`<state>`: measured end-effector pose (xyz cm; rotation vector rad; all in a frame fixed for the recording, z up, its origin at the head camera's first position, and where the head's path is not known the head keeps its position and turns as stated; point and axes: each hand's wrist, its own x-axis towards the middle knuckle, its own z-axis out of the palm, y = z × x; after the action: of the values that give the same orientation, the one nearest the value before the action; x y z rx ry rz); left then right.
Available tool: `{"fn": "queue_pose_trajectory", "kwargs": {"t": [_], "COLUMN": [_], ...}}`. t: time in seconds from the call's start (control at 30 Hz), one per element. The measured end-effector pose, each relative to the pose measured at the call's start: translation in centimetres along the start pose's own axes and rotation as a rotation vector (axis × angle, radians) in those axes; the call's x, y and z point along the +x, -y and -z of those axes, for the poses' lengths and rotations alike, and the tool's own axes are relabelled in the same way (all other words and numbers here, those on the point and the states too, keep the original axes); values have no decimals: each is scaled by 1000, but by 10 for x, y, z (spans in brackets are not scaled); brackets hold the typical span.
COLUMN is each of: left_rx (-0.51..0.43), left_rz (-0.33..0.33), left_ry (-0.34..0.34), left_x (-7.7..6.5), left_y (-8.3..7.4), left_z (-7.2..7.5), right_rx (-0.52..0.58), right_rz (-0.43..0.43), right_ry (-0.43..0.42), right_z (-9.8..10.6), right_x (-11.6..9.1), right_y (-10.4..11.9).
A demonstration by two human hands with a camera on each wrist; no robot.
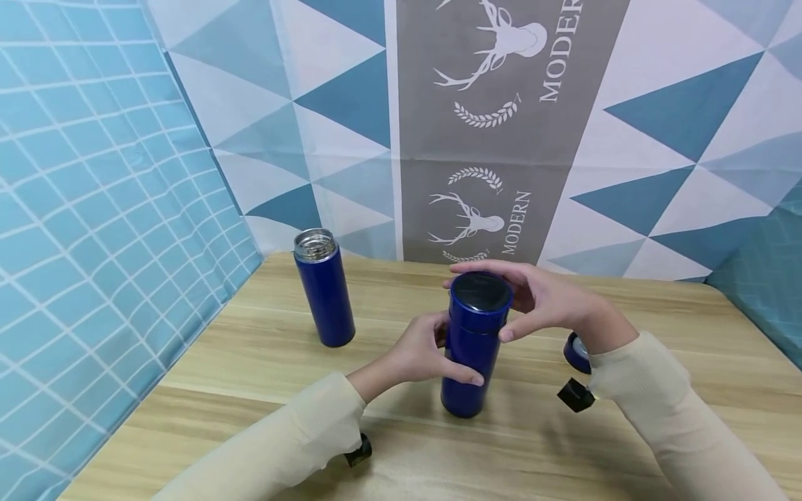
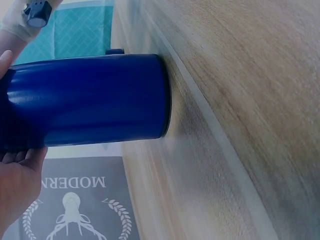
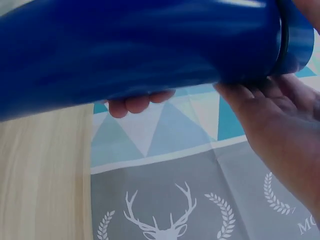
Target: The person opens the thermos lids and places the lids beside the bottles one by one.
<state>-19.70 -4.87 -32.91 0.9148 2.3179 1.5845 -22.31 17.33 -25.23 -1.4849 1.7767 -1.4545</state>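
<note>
Blue, the capped flask (image 1: 471,342) is upright mid desk (image 1: 401,445); I have the left hand (image 1: 418,349) clamped on its body, right hand (image 1: 548,300) around its top. An uncapped flask (image 1: 327,298) stands near the far left corner.

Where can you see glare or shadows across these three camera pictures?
Head view: a pale reflection on the black lid top, soft shadows on the tabletop beside the right sleeve; left wrist view: a soft sheen on the held bottle; right wrist view: a bright white streak on that bottle, near the picture's top edge.
</note>
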Motion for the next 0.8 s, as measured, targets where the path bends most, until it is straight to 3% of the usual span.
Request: {"fn": "queue_pose_trajectory", "kwargs": {"t": [0.17,0.37,0.53,0.67,0.8], "left_rx": [0,-18,-15,-11,-18], "left_rz": [-3,-10,-1,6,13], "left_ry": [-1,6,4,-3,-2], "left_x": [-1,-1,-1,-1,0], "left_y": [0,1,1,0,0], "left_z": [1,1,1,1,0], "right_rx": [-77,-247,-303,-310,-321], "right_rz": [-21,-74,-157,-226,-238], "right_ry": [-125,-471,-698,-793,-802], "right_z": [-16,-43,-64,-74,-76], "right_x": [-2,-3,-2,-2,-4], "right_y": [5,10,15,18,17]}}
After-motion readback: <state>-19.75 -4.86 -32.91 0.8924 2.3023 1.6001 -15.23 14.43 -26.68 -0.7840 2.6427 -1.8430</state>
